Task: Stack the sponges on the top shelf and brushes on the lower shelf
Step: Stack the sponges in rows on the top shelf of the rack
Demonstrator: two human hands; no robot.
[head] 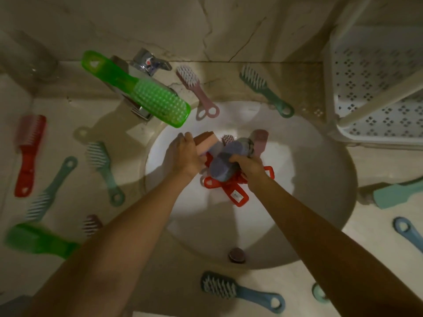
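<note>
Both forearms are seen entering from the near edge and converging over the white sink basin (pixel 320 202), where a mixed heap lies at the centre.

Left hand (pixel 183 156): palm turned inward, fingers curled round the near end of a pink-and-orange sponge (pixel 207 143). The sponge's long axis runs from the palm up and to the right, towards the far rim. The grip is judged closed on it; thumb position cannot be told.

Right hand (pixel 248 167): fingers bent down over a purple sponge (pixel 220 167), which lies just left of the knuckles, with its long axis sloping down-left. Contact is seen; whether a full grasp is made cannot be told for certain, though it is judged closed on it.

Under both sponges, red brushes (pixel 235 193) are crossed in the basin. Just beyond the right hand, a grey sponge (pixel 246 145) and a mauve brush (pixel 261 140) rest against the heap.

Farther off, a green brush (pixel 158 99) is propped on the tap (pixel 148 64). Other brushes lie scattered on the counter.

Farthest, upper right: the white perforated shelf rack (pixel 375 88). It lies well apart from both hands, up and right; the right hand is the nearer. The coming move is judged to be a lift clear of the heap, then a carry towards the top shelf.
</note>
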